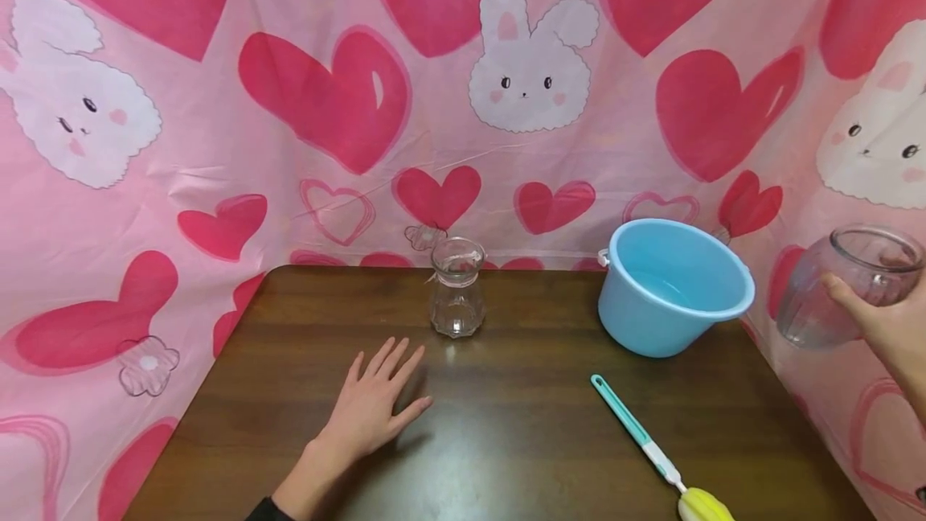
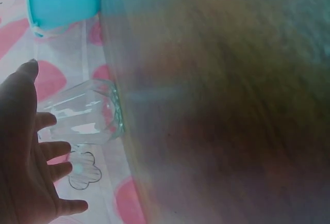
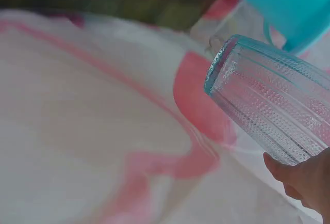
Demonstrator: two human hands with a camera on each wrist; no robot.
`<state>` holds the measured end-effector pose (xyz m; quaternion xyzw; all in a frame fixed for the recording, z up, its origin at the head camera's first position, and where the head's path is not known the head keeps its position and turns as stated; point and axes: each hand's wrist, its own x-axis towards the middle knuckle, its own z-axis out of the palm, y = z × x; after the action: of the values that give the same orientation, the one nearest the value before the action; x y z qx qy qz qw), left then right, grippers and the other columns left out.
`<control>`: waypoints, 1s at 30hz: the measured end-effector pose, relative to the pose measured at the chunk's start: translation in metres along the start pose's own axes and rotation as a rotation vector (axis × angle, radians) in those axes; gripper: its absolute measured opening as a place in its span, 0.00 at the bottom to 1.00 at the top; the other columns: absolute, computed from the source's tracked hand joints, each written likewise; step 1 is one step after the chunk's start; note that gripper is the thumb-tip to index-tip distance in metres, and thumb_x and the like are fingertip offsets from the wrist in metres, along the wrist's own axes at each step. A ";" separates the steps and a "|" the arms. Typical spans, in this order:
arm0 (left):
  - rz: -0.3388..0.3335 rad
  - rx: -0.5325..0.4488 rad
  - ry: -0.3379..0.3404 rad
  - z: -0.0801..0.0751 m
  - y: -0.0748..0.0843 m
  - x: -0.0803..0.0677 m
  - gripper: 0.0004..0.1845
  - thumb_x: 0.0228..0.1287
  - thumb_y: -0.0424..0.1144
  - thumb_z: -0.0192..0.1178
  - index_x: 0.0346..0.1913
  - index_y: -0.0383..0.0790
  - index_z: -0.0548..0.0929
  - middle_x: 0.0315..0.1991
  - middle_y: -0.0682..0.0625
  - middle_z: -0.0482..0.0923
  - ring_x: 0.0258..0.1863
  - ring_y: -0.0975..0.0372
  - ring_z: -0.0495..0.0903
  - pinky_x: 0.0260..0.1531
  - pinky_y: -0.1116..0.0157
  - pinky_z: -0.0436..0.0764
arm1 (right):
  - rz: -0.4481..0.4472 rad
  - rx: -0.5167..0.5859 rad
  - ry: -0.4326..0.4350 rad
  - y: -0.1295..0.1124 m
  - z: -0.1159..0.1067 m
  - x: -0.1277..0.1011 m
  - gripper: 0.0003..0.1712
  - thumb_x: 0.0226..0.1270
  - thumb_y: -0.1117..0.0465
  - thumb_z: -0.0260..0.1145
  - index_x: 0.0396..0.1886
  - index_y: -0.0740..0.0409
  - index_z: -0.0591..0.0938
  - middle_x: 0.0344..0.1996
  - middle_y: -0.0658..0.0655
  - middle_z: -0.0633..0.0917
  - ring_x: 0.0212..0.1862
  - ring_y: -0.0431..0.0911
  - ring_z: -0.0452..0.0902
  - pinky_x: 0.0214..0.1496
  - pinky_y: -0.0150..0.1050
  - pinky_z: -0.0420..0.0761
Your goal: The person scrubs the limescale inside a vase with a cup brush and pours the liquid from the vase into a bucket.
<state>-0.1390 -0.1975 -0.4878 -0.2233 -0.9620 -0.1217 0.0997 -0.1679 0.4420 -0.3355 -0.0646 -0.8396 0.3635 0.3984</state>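
Note:
At the right edge of the head view my right hand (image 1: pixel 886 320) grips a ribbed clear glass jar (image 1: pixel 817 304), raised beside the table's right side. The right wrist view shows the textured jar (image 3: pixel 268 100) with my thumb (image 3: pixel 281 170) against its wall. My left hand (image 1: pixel 372 404) is spread above the left half of the table, fingers straight and holding nothing. Just beyond its fingertips stands a small clear glass vase (image 1: pixel 457 308), upright, with a thin tie round its neck. In the left wrist view the vase (image 2: pixel 85 113) overlaps my left fingers.
A light blue bucket (image 1: pixel 644 316) stands at the table's back right. In front of it lies a bottle brush (image 1: pixel 637 428) with a teal and white handle and a yellow sponge head. Pink cloth (image 1: pixel 434 135) with hearts and rabbits hangs around the brown table (image 1: pixel 521 441).

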 end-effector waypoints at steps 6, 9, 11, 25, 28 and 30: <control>-0.002 -0.004 -0.007 0.000 0.003 -0.001 0.40 0.70 0.67 0.58 0.78 0.50 0.71 0.76 0.42 0.68 0.78 0.47 0.61 0.67 0.31 0.64 | -0.114 -0.064 -0.068 0.003 0.008 0.031 0.50 0.56 0.62 0.75 0.79 0.45 0.65 0.67 0.40 0.70 0.68 0.34 0.63 0.73 0.27 0.56; -0.001 -0.003 -0.001 -0.004 0.004 -0.001 0.40 0.70 0.67 0.59 0.77 0.50 0.71 0.76 0.42 0.68 0.78 0.47 0.61 0.67 0.31 0.64 | -0.136 -0.164 -0.181 -0.005 0.014 0.040 0.53 0.55 0.64 0.76 0.80 0.50 0.63 0.68 0.59 0.75 0.71 0.49 0.66 0.77 0.43 0.63; -0.003 -0.001 0.002 -0.006 0.004 -0.001 0.40 0.70 0.67 0.59 0.77 0.50 0.71 0.76 0.42 0.68 0.78 0.47 0.61 0.67 0.31 0.64 | -0.165 -0.240 -0.261 -0.013 0.019 0.045 0.57 0.53 0.64 0.77 0.82 0.53 0.60 0.71 0.72 0.69 0.70 0.65 0.65 0.72 0.63 0.67; -0.016 -0.005 -0.038 -0.007 0.004 0.000 0.39 0.71 0.66 0.58 0.77 0.49 0.71 0.77 0.42 0.67 0.79 0.47 0.60 0.69 0.32 0.62 | -0.827 -0.551 -0.406 -0.036 0.059 0.061 0.62 0.48 0.32 0.79 0.75 0.58 0.65 0.63 0.81 0.68 0.60 0.80 0.66 0.60 0.78 0.69; -0.012 -0.009 -0.038 -0.007 0.005 0.000 0.38 0.71 0.66 0.58 0.77 0.49 0.72 0.76 0.42 0.68 0.78 0.46 0.61 0.69 0.32 0.62 | -0.915 -0.610 -0.462 -0.037 0.064 0.061 0.74 0.18 0.61 0.90 0.76 0.53 0.65 0.63 0.78 0.67 0.64 0.77 0.62 0.67 0.76 0.63; -0.007 -0.008 -0.038 -0.006 0.005 0.000 0.38 0.72 0.66 0.57 0.77 0.49 0.72 0.76 0.42 0.68 0.78 0.46 0.60 0.69 0.32 0.62 | -0.964 -0.633 -0.508 -0.037 0.066 0.061 0.77 0.14 0.62 0.92 0.76 0.50 0.64 0.64 0.76 0.66 0.66 0.76 0.60 0.74 0.74 0.54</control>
<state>-0.1362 -0.1946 -0.4811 -0.2225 -0.9640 -0.1218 0.0799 -0.2496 0.4024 -0.3014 0.2947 -0.9098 -0.1190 0.2670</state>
